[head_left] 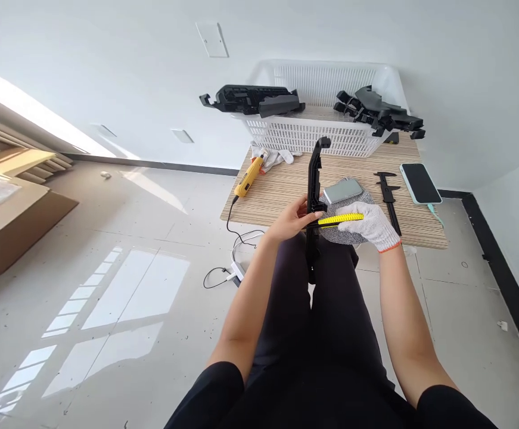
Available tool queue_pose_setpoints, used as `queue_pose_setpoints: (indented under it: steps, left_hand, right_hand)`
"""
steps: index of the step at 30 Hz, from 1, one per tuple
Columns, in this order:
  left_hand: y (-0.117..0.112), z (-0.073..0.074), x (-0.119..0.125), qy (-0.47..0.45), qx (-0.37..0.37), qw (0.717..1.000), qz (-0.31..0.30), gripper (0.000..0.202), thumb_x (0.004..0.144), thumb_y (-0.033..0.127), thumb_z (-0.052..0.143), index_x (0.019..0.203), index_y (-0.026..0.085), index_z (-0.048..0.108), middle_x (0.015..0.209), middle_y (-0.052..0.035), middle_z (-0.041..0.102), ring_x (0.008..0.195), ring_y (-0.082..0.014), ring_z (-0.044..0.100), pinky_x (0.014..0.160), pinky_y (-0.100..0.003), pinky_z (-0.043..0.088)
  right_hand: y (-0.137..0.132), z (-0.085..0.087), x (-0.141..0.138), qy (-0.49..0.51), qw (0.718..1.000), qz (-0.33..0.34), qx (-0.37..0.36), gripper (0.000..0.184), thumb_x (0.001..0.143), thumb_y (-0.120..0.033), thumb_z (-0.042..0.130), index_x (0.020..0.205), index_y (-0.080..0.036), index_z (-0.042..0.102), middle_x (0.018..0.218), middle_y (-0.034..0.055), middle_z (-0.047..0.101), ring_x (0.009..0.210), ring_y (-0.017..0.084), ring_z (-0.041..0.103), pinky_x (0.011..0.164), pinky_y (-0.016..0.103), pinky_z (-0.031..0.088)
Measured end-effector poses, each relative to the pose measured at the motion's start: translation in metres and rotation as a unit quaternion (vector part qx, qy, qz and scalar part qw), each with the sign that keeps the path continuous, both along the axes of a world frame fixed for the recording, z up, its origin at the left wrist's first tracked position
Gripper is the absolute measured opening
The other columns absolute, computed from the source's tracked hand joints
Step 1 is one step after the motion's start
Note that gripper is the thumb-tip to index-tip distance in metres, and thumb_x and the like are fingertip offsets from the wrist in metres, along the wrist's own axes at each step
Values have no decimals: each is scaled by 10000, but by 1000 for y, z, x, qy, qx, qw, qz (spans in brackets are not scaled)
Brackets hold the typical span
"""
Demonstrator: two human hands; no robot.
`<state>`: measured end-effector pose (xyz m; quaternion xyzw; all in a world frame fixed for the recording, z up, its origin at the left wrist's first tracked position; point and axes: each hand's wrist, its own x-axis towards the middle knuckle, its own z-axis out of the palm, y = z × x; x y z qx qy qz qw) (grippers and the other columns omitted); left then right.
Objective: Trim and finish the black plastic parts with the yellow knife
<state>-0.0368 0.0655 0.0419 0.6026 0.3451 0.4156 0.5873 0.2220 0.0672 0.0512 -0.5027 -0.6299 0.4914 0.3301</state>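
Observation:
My bare left hand (288, 221) is closed around a long black plastic part (314, 173), which stands upright over the table's front edge. The part has a hooked top and small clips along its side. In a white knitted glove with an orange cuff, my right hand (369, 223) grips a tool with a yellow ribbed handle (340, 220). The tool points left at the black part; its tip is hidden near my left thumb. Beneath my right hand lies a grey speckled cloth pad (339, 237), with a flat silver-grey block (343, 190) at its upper edge.
A white slotted basket (304, 136) at the back carries black plastic parts (250, 100) on its rim. A yellow corded tool (249, 177), a white glove (274, 157), a black caliper (388, 199) and a phone (420, 183) lie on the wooden table (266, 205). Cables (227, 271) trail on the floor.

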Motion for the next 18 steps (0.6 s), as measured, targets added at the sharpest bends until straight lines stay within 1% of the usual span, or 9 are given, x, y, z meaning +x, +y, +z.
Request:
queue_pose_setpoints:
  steps: [3,6,9,11,13,15,18]
  left_hand:
    - [-2,9,-5,34,-1,999,-9,622,905,533,791,1394,181,638,1291,-127,740,1228,-277,697,1100,-446,568]
    - [-4,15,-14,60,-13,998,-12,620,909,539,788,1400,194,634,1284,-141,737,1209,-279,711,1107,-482,561]
    - [-9,14,-23,69,-22,997,-12,761,841,564,852,1478,247,585,1370,-151,691,1244,-299,703,1121,-520,552]
    - [-14,10,-27,86,-24,996,-12,908,763,572,914,1536,286,531,1439,-156,649,1300,-323,678,1153,-550,528]
    - [-21,4,-27,119,-14,993,-5,980,712,571,948,1552,303,519,1503,-156,604,1385,-351,623,1207,-572,484]
    - [-27,-1,-24,179,8,984,7,926,706,564,952,1509,292,579,1555,-154,554,1472,-378,542,1256,-585,434]
    - [-34,-5,-14,278,57,959,28,759,723,532,949,1390,275,693,1575,-138,522,1545,-397,436,1301,-601,380]
  right_hand:
    - [0,0,0,-4,1000,-1,-8,405,605,-343,980,970,-222,853,859,40,776,674,169,665,587,301,542]
    - [-1,3,-1,12,1000,-6,-16,399,597,-345,981,951,-220,847,783,22,747,623,149,622,558,294,518]
    - [-2,3,-2,30,999,-20,-20,413,576,-329,989,943,-207,843,756,13,740,611,139,612,558,287,520]
    - [-3,-1,-1,65,997,-33,-25,433,571,-327,991,959,-205,841,799,27,767,655,157,653,594,296,553]
    - [-4,-6,2,106,993,-43,-28,458,564,-332,998,978,-215,842,860,40,793,712,178,696,645,312,587]
    - [-5,-11,5,120,991,-52,-28,472,554,-337,1009,982,-225,844,881,41,801,737,186,714,669,316,599]
    - [-6,-13,9,129,989,-65,-31,483,532,-358,1026,960,-220,847,899,52,808,784,209,733,696,327,607]
